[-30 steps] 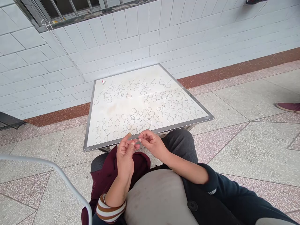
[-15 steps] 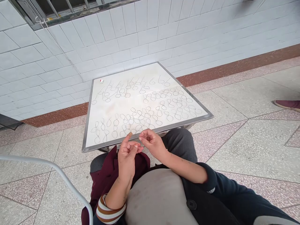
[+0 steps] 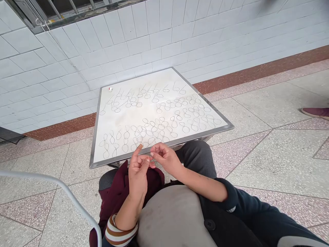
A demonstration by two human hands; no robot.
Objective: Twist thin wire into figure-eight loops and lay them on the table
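My left hand (image 3: 139, 168) is over my lap at the near edge of the white table (image 3: 128, 118), thumb and fingertips pinched together on something too small to make out. Close by on the right, my right hand (image 3: 166, 157) is also in a pinch, its fingertips nearly touching the left ones; what it holds is too thin to see. Several thin dark wire loops (image 3: 186, 127) lie spread over the tabletop, many twisted into figure-eight shapes. Farther back are single loops with straight tails (image 3: 166, 90).
A small red and white object (image 3: 110, 89) sits at the table's far left corner. The tiled wall (image 3: 144, 44) stands behind the table. A grey curved tube (image 3: 64, 188) is at lower left. Another person's shoe (image 3: 316, 112) shows at the right edge.
My right hand has shifted slightly left, bringing its fingertips closer to those of my left hand. Both hands stay pinched. The loops on the table have not moved.
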